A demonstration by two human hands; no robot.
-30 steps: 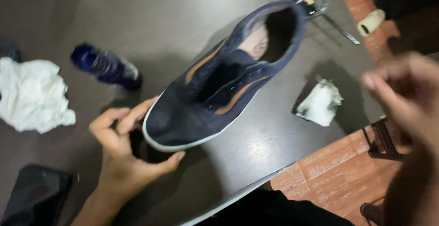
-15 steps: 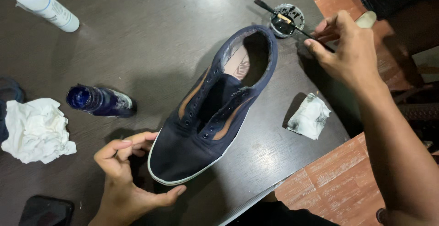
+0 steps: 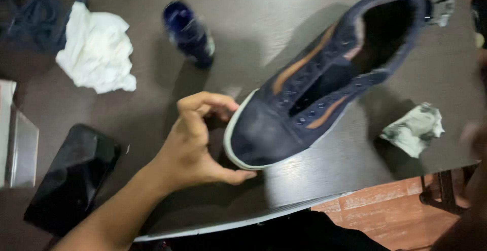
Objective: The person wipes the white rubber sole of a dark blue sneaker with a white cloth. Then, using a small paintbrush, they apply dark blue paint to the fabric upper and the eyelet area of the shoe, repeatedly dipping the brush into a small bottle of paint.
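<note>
A dark navy lace-less shoe (image 3: pixel 314 93) with a white sole and tan side stripes lies diagonally on the dark table (image 3: pixel 284 17), toe toward me. My left hand (image 3: pixel 195 147) grips its toe, thumb under the sole edge and index finger curled over the top. At the right edge my right hand (image 3: pixel 474 137) is only a blur, away from the shoe, and what it holds cannot be made out. A small round tin (image 3: pixel 435 0) sits just behind the heel.
A crumpled stained tissue (image 3: pixel 413 129) lies right of the shoe. A blue bottle (image 3: pixel 187 30) lies on its side beside a white cloth (image 3: pixel 96 53). A black phone (image 3: pixel 71 177) and a pale box (image 3: pixel 15 144) are at left. The table edge (image 3: pixel 228 225) runs close, with orange tiles (image 3: pixel 385 205) below.
My right hand has drawn back from the tin behind the heel to the right edge. My left hand stays on the toe. The view has moved closer and shifted left.
</note>
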